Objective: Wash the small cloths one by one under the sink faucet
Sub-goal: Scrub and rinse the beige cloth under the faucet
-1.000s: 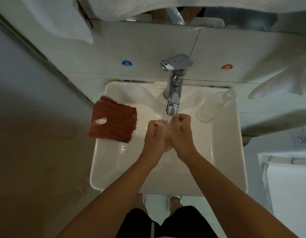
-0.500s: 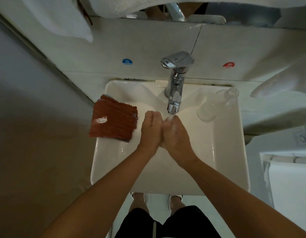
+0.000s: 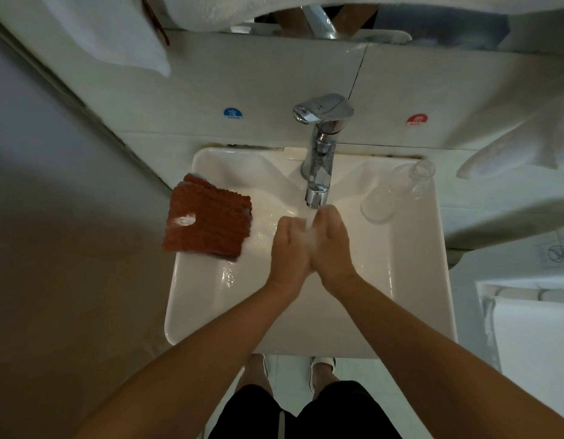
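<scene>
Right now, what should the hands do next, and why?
Probably keep rubbing under the stream: both hands are pressed together below the faucet, water running between them. Whether they hold a cloth is hidden. The brown cloths wait on the sink's left rim.

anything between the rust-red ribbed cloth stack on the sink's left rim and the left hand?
Head view: only bare wet white basin between the rust-red ribbed cloth stack and the left hand. They are apart.
</scene>
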`<state>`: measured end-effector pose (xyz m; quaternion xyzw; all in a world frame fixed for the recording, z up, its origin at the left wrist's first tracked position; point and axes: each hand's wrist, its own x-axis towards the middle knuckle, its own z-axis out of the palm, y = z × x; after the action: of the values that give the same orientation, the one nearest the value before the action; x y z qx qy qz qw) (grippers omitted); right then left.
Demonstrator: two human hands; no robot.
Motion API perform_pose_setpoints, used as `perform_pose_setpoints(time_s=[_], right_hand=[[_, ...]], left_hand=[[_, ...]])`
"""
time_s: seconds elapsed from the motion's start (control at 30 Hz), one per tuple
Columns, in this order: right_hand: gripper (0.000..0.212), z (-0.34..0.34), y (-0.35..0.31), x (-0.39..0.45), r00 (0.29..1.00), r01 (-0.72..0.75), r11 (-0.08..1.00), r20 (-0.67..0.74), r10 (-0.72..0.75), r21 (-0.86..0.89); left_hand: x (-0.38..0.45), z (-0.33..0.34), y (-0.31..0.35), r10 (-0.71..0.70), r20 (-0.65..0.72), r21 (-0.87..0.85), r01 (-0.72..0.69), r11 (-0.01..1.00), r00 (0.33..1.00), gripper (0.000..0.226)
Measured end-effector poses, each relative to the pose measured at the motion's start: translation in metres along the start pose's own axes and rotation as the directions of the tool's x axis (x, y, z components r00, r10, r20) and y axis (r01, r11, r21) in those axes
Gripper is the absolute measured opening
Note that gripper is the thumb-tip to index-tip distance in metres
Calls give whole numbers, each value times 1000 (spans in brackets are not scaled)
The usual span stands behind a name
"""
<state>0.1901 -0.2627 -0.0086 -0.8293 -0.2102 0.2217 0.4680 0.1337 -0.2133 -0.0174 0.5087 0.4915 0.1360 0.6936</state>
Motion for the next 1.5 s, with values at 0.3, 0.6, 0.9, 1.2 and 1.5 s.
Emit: perform_pose_setpoints(time_s=[0.3, 0.6, 0.9, 1.2, 1.5], right_hand=[[21, -10, -6, -3, 992, -129, 974, 30, 125, 187], [71, -27, -4, -10, 844, -514, 772, 381, 378, 373], [43, -36, 15, -19, 896, -424, 766, 346, 278, 483], [47, -26, 7, -28, 970, -243, 810, 156, 188, 534], [17, -7, -5, -30, 994, -44, 943, 108, 9, 331]], left_hand=[[5, 7, 1, 106, 36, -27, -105, 994, 994, 19], [-10, -7, 11, 404, -25, 34, -403, 914, 914, 17], [-6, -37, -7, -117, 179, -125, 141, 982, 977, 51], [-4, -31, 10, -338, 202, 189, 302, 934, 919, 71], [-11, -16, -10, 201, -5, 126, -199, 972, 980, 16]])
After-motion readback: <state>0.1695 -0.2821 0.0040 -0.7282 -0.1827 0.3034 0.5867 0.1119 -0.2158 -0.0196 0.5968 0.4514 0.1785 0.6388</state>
